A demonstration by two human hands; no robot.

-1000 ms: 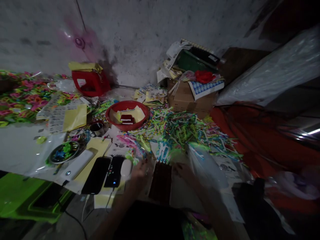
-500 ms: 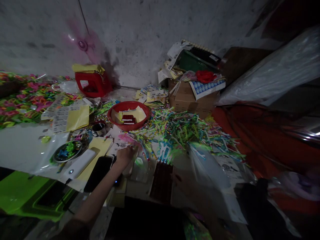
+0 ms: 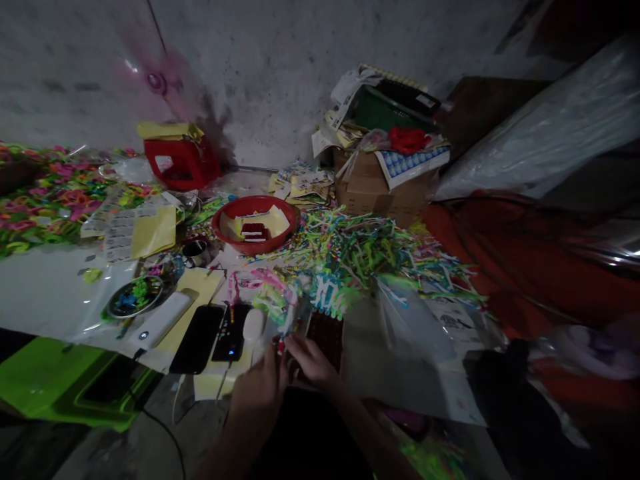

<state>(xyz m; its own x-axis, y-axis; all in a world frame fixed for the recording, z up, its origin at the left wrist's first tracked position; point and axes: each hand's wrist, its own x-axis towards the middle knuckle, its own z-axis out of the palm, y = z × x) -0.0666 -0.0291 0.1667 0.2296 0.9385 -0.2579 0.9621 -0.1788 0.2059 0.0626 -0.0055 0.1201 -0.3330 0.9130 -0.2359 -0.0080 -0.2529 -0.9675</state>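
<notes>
My left hand (image 3: 263, 380) and my right hand (image 3: 311, 360) meet at the near edge of the table. Their fingertips pinch a thin plastic strip with a red end (image 3: 281, 345), whose kind I cannot make out. Just beyond the fingers lies a loose bunch of pink, green and white plastic strips (image 3: 273, 297). A dark red, ridged tray (image 3: 326, 337) is partly covered by my right hand. Blue and white strips (image 3: 327, 295) lie at its far end. Left of my left hand are a white oval case (image 3: 254, 325) and a black power bank (image 3: 231, 337) with a lit display.
A red basin (image 3: 255, 248) stands behind, with a big heap of coloured strips (image 3: 370, 247) to its right. A phone (image 3: 197, 340), a white device (image 3: 165, 320) and a bowl (image 3: 135, 297) are on the left. A cardboard box (image 3: 385, 193) and a spinning pink fan (image 3: 157, 83) stand farther back.
My left hand has drawn back from the strips towards me, uncovering the white case. My right hand has moved left to meet it, and both now pinch a strip.
</notes>
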